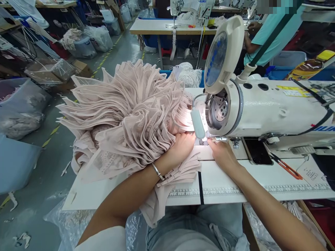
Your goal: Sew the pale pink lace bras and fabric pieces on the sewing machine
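A sewing machine [267, 108] stands on the white table, its lamp lighting the needle area. My left hand [184, 144], with a bangle at the wrist, is closed on pale pink fabric [183, 170] just left of the presser foot [201, 141]. Close on the other side, my right hand [221, 153] has its fingers drawn together at the needle area; what they hold is too small to make out. A large heap of layered pale pink fabric pieces [131, 104], some with lace, lies beyond my left forearm. A pale green guard [198, 123] hides part of the stitching spot.
Right of my right hand lie a phone [258, 151], orange-handled snips [288, 167] and a paper slip [311, 170]. A printed ruler [222, 191] runs along the table's front. Bins and bags [23, 104] stand on the left floor. Another person [272, 35] sits beyond the machine.
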The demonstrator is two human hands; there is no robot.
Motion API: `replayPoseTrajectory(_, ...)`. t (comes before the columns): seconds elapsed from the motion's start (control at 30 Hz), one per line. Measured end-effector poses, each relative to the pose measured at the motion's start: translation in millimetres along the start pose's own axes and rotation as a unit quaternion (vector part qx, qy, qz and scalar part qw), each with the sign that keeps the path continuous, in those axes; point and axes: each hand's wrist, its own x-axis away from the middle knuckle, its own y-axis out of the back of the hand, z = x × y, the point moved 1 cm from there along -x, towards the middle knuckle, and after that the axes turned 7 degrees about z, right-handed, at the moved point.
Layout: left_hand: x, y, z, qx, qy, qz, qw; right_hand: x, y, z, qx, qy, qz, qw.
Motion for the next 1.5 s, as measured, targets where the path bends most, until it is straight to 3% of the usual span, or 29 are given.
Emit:
replayPoseTrajectory(0.33, -4, -7.0, -2, -0.007, 0.012, -0.019, 1.000, 4, -12, -6, 0.032, 0.027, -0.088, 0.995)
replayPoseTrajectory(0.5, 7, -7.7, -5, -0.035, 0.014, -0.052, 0.998, 6, -10, -5, 0.011, 0.039, -0.076, 0.996)
replayPoseTrajectory(0.73, 28, -17.1, -1, -0.112, -0.136, -0.189, 0.966, 6, -6, 1, 0.034, 0.036, -0.051, 0.997)
replayPoseTrajectory(0.83, 27, -21.3, 0, -0.122, -0.169, -0.229, 0.951, 6, -5, 2, 0.037, 0.037, -0.041, 0.998)
replayPoseTrajectory(1.5, 25, -25.6, 1, -0.128, -0.195, -0.216, 0.948, 3, 5, 10, 0.019, -0.001, 0.007, 1.000)
